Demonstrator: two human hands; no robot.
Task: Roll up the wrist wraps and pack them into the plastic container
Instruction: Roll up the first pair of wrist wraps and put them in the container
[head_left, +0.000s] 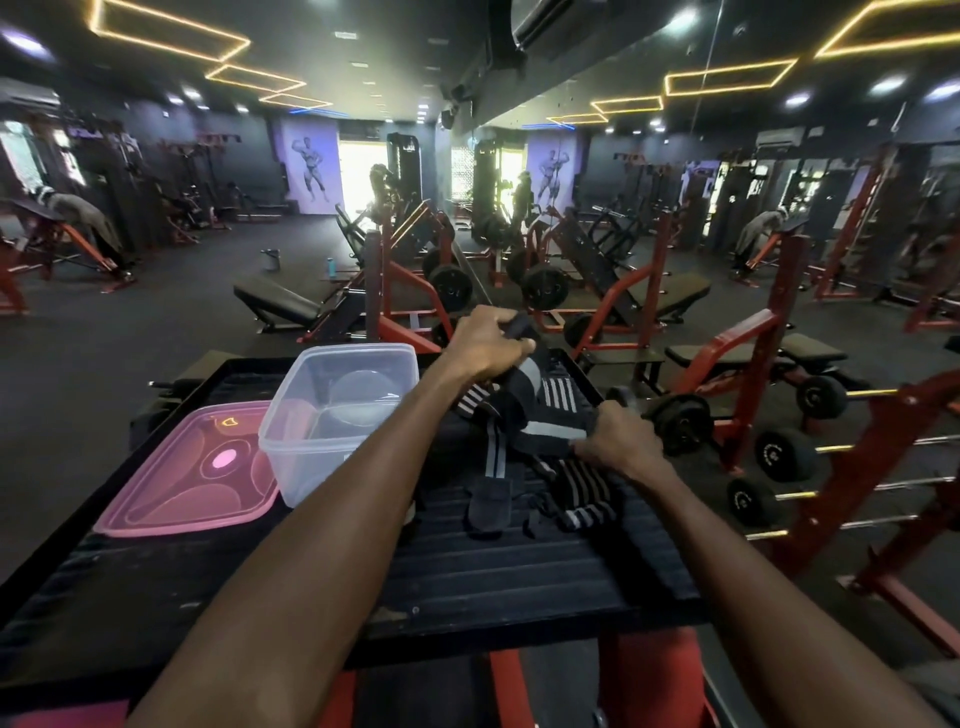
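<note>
A pile of black wrist wraps with grey and white stripes (545, 415) lies on the black ribbed platform (493, 582), right of a clear plastic container (311, 447). The container stands open with nothing in it. My left hand (485, 340) is lifted above the far end of the pile, shut on one end of a black and grey wrap (524, 382). My right hand (623, 441) is at the pile's right edge, gripping the other end of that wrap. Two more wraps (582, 499) lie loose nearer to me.
A pink lid (171, 488) lies flat on the platform left of the container. A dumbbell rack (779, 457) stands close on the right. Red and black benches and weight machines fill the gym floor beyond the platform's far edge.
</note>
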